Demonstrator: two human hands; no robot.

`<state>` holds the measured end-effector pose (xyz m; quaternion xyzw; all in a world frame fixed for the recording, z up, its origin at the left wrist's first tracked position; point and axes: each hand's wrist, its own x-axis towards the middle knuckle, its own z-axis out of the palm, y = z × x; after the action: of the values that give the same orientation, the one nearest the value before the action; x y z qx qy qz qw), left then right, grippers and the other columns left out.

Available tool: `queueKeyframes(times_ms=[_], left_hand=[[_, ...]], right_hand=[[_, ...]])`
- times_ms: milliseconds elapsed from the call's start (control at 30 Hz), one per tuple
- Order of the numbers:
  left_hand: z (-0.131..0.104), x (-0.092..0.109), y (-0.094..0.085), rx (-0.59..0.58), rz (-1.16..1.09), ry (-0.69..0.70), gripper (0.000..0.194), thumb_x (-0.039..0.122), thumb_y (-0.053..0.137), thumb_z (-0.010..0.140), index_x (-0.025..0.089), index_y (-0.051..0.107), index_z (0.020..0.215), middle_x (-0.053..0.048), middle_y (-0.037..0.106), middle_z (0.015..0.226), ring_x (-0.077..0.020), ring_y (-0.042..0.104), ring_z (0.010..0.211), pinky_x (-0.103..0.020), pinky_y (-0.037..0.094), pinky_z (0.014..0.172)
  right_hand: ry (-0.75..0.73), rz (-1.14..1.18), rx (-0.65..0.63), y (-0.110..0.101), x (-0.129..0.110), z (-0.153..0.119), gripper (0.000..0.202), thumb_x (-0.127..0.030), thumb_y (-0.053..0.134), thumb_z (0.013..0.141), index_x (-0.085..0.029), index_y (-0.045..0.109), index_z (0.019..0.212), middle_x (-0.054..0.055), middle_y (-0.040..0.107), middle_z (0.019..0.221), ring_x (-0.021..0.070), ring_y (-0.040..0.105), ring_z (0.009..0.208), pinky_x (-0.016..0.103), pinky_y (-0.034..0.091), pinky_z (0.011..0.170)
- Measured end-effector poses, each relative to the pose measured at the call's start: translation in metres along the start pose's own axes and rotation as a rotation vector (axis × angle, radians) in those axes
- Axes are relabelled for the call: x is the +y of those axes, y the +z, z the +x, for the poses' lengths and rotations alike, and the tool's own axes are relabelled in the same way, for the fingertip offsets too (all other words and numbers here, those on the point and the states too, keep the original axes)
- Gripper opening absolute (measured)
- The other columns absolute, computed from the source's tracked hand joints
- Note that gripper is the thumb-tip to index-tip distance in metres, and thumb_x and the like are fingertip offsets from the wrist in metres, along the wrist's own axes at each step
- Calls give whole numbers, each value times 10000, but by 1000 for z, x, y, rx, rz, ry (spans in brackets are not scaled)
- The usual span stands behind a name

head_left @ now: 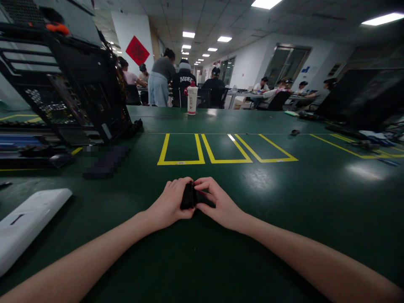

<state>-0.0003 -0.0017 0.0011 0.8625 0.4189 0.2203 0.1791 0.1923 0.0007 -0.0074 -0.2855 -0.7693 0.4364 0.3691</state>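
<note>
Low over the green table (202,261), in the middle of the view, both hands meet at a small black boxy object (188,197). Its exact kind does not show. My left hand (172,200) wraps round its left side, thumb below and fingers over the top. From the right, my right hand (217,202) pinches the object's right edge between thumb and fingertips. Fingers cover part of the object, and whether it touches the table I cannot tell.
Yellow tape outlines (181,163) lie beyond my hands. An opened computer case (82,92) stands at left, with a white box-like device (31,219) nearer me. A paper cup (192,100) is at the far edge. People sit and stand behind it.
</note>
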Motion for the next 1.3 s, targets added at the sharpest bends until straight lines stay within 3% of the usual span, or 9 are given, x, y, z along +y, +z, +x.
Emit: queueKeyframes(times_ms=[233,433,567,833,1000,1300], left_hand=[[1,0,1,12,32,-16,557,239,630,699,138,362,1176,-121,513,1105,-261,510,954,-412,426,813],[0,-1,1,26,3,-19,559,299,633,720,168,355,1186,-102,521,1093,-259,521,951,-415,426,814],[-1,-2,1,18,9,-13,548,285,631,723,163,356,1181,-107,509,1101,-259,517,960,-409,428,809],[-2,-4,5,48,54,23,552,255,632,715,173,347,1181,-98,514,1076,-259,515,940,-402,408,797],[-2,-3,6,55,72,51,553,235,624,727,173,332,1192,-104,499,1114,-257,498,973,-403,391,819],[-3,-6,9,82,55,60,684,239,637,709,198,245,1268,-110,483,1157,-273,498,1004,-431,374,854]], right_hand=[[-1,14,31,2,2,1,358,-39,573,731,-224,475,1022,36,415,1150,169,446,1136,387,414,1001],[269,173,172,-5,6,4,324,-134,647,710,-187,470,977,38,527,1020,183,533,1047,406,460,928],[293,304,34,-4,2,10,334,-159,663,707,-176,510,1004,48,564,1052,195,567,1028,416,465,912],[401,398,99,6,-3,13,342,-168,708,664,-161,579,981,44,610,1015,194,596,971,399,477,892],[416,508,114,7,1,10,241,-242,623,764,-170,590,992,49,597,1024,170,586,960,375,493,870],[408,503,62,8,-2,10,210,-246,618,772,-186,541,958,26,619,973,171,611,922,367,534,793]])
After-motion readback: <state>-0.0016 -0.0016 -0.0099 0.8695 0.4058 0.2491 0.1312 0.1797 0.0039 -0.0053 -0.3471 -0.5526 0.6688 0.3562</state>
